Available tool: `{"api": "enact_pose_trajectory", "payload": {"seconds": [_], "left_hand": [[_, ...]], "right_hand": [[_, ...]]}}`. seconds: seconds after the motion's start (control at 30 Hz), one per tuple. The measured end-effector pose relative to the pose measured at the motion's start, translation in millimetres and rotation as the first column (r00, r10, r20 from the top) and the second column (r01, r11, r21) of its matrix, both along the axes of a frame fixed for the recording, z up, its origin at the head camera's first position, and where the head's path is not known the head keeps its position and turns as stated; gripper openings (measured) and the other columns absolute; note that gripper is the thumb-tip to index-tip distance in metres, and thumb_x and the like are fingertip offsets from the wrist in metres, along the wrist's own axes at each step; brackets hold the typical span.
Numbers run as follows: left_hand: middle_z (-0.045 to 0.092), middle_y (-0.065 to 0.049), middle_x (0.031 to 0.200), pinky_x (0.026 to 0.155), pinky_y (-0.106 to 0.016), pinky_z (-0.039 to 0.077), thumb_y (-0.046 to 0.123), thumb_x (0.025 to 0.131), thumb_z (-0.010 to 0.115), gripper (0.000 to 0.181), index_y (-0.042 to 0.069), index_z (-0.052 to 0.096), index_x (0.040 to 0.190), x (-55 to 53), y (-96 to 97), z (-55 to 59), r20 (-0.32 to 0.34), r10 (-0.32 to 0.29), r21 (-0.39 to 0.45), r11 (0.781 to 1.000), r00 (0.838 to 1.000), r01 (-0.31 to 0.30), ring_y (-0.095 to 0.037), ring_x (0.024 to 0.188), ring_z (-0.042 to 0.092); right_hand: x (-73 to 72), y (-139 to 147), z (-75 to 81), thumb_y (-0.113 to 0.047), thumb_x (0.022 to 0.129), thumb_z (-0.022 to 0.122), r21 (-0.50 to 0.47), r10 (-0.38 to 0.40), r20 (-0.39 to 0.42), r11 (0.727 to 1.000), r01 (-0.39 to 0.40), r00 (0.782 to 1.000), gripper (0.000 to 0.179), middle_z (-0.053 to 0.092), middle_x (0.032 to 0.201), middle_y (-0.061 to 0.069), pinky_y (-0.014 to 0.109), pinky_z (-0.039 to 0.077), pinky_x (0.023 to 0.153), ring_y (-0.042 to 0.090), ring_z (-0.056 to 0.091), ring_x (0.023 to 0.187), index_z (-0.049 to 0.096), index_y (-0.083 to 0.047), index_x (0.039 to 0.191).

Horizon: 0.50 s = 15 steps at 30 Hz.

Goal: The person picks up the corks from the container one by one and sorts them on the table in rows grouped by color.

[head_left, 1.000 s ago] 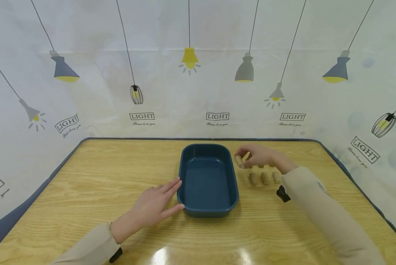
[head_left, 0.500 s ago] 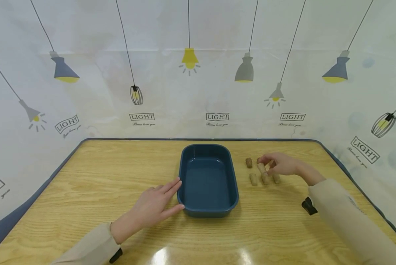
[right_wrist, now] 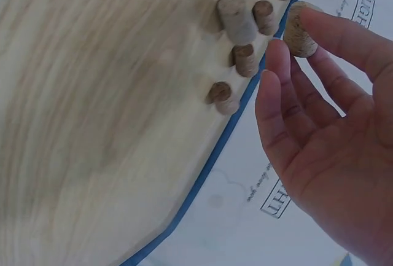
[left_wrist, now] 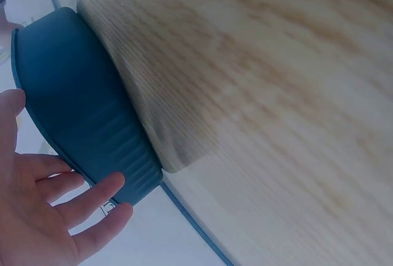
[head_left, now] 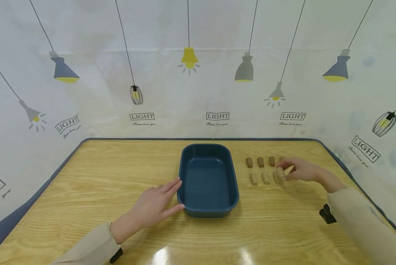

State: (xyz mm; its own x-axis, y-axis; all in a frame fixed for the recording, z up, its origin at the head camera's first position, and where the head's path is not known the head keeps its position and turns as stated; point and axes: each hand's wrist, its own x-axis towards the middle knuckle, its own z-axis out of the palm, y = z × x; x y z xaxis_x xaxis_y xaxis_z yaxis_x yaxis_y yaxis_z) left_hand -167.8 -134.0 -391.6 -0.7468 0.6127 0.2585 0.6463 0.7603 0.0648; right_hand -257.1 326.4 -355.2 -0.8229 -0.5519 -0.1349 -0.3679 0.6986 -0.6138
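A deep, dark blue rectangular basin [head_left: 206, 212] stands mid-table in the head view. My left hand [head_left: 155, 204] rests fingertips and thumb on its left rim, the fingers straight; the left wrist view has this hand [left_wrist: 55, 204] at the basin's outer wall [left_wrist: 92, 106]. Between thumb and fingers, my right hand [head_left: 299, 170] pinches a cork [right_wrist: 299, 32], tilted and raised above the other corks. On the table, two rows of corks lie right of the basin: darker ones such as this cork [head_left: 260, 162] behind, paler ones such as this cork [head_left: 253, 179] in front.
The wooden table [head_left: 118, 165] has a dark blue edging at the back and sides. Behind it hangs a pale backdrop [head_left: 171, 99] printed with lamps. Black bands show at both sleeves, one strap [head_left: 327, 214] beneath the right cuff.
My right hand has travelled rightward from beside the basin, over the corks, to the right end of the rows, still pinching its cork. The left hand and basin have stayed put.
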Motion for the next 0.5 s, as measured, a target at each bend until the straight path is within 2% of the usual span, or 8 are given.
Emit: {"api": "enact_pose_trajectory", "payload": {"seconds": [0.17, 0.33, 0.5], "left_hand": [[0.034, -0.005, 0.137, 0.072, -0.042, 0.045, 0.057, 0.087, 0.036, 0.069, 0.007, 0.038, 0.135, -0.2, 0.1, -0.5, -0.004, 0.002, -0.002, 1.000, 1.000, -0.002, -0.028, 0.098, 0.055], [0.036, -0.006, 0.137, 0.068, -0.039, 0.045, 0.056, 0.087, 0.037, 0.068, 0.008, 0.037, 0.135, -0.6, 0.5, -0.4, -0.009, -0.004, 0.002, 1.000, 1.000, 0.005, -0.026, 0.095, 0.057], [0.036, -0.006, 0.137, 0.068, -0.039, 0.045, 0.056, 0.087, 0.037, 0.068, 0.007, 0.038, 0.135, -1.2, 0.4, -1.0, -0.014, -0.005, -0.002, 1.000, 1.000, 0.004, -0.025, 0.095, 0.057]], "right_hand": [[1.8, 15, -8.6, -0.007, 0.082, 0.060, 0.019, -0.035, -0.021, 0.999, 0.035, 0.999, 0.041, 0.047, 0.111, 0.024, 0.043, 0.043, 0.076, 0.041, 0.043, 0.102, 0.046, 0.009, 0.117], [0.6, 26, -20.4, -0.005, 0.081, 0.060, -0.004, -0.061, -0.035, 0.998, 0.061, 0.997, 0.045, 0.047, 0.111, 0.025, 0.046, 0.042, 0.078, 0.041, 0.043, 0.101, 0.044, 0.012, 0.119], [0.3, 28, -31.2, -0.004, 0.080, 0.060, -0.026, -0.101, -0.042, 0.995, 0.099, 0.994, 0.045, 0.048, 0.110, 0.024, 0.042, 0.043, 0.072, 0.039, 0.045, 0.099, 0.044, 0.012, 0.119]]}}
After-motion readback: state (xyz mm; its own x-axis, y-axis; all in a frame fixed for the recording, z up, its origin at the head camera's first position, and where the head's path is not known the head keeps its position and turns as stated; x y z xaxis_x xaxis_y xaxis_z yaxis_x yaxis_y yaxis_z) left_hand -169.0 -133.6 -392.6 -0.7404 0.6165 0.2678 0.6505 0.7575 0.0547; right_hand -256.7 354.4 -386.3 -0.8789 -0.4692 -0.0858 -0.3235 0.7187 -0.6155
